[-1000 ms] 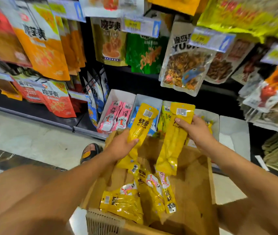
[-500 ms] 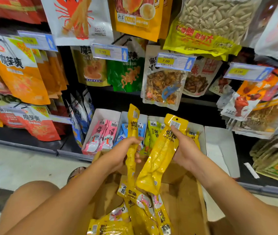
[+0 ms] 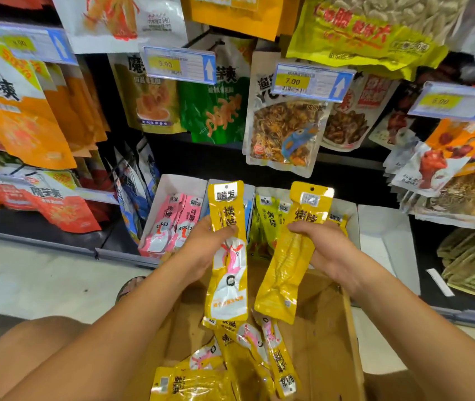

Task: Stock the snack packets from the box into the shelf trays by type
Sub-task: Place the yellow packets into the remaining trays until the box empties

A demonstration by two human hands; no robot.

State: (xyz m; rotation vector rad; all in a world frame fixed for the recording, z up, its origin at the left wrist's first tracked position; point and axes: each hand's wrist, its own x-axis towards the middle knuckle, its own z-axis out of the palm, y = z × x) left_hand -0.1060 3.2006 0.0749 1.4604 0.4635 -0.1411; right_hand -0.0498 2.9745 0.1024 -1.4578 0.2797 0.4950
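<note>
Gripping a yellow snack packet [image 3: 227, 273], the left hand [image 3: 201, 250] hovers over the cardboard box [image 3: 329, 342]; beside it, the right hand [image 3: 327, 251] grasps a second packet [image 3: 290, 264].

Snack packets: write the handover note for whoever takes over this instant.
Left hand: grips one yellow packet, front toward the camera, above the box.
Right hand: grips a second yellow packet.
Cardboard box: several loose yellow packets lie in its bottom.
Shelf trays: pink packets sit in the left tray. Green packets stand further right. Shelved yellow packets show in the tray behind the right hand. The far-right white tray shows none.
Left to do: put both held packets with the shelved yellow packets, then the loose ones from the box.
</note>
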